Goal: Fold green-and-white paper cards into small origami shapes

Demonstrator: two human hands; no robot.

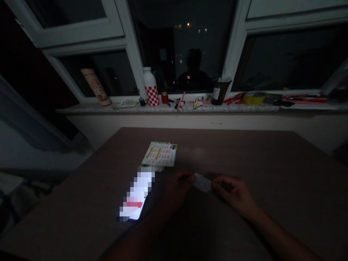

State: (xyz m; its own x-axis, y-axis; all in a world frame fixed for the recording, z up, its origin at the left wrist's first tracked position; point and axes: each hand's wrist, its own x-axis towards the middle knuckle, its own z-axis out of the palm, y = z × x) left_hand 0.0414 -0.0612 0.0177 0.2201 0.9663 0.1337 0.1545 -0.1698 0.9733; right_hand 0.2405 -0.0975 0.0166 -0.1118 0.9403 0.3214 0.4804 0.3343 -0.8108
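A small printed card is held just above the table, pinched at both ends. My left hand grips its left edge between thumb and fingers. At the right edge, my right hand pinches it in the same way. Lines of text cover the card, too small and dim to read. Left of my left hand lies a phone with a lit, blurred screen. Beyond the phone, a stack of printed sheets with red and yellow print rests on the table.
A brown table reaches toward the wall under a dark window. On the stone sill stand a tan flask, a red-checked white bottle, a small red jar, a dark drink cup, a yellow tape roll and several pens.
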